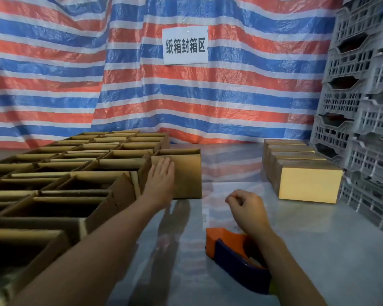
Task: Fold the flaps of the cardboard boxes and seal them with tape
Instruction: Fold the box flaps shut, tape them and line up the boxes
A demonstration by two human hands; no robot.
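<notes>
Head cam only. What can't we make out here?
Head view:
- tape dispenser: roll hidden behind the right forearm.
- right hand: curled fingers face away; whether they pinch anything is unclear.
- open boxes: insides too dark; rows cut by left edge.
- closed boxes: rear ones hidden by the front one.

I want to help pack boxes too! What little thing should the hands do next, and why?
Probably slide the open box out onto the table. The left hand lies flat against its side, its top is open and untaped, and the tape dispenser lies untouched near the loosely curled, empty right hand.
</notes>
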